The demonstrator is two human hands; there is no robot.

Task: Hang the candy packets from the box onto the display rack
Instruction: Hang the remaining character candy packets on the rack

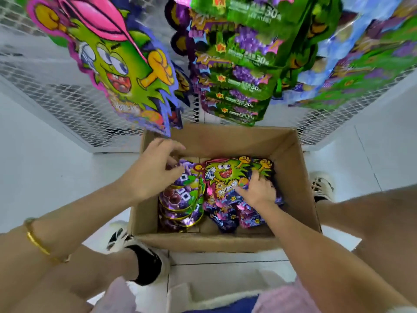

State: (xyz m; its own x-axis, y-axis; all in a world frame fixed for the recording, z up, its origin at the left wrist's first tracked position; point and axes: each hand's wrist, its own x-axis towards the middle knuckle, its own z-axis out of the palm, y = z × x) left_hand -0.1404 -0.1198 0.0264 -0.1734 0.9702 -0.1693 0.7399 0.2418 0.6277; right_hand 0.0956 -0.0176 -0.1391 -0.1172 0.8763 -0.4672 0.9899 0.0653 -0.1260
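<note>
Two hands, left (153,170), right (259,188), among boxed packets (222,175); "30" on hung packets (243,86).

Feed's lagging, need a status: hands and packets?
Left hand open above purple packets. Right hand on green packet in box, grip unclear. Nothing in the way.

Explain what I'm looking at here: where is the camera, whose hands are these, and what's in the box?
No machine here: a person wears one wide-angle camera on the head, looking down at their own bare hands. A cardboard box stands on the floor below a mesh display rack where candy packets already hang. Inside lie round purple packets on the left and green-character packets on the right. The left hand reaches loosely open at the purple ones; the right hand digs into the green-character ones, grip unclear.
</note>
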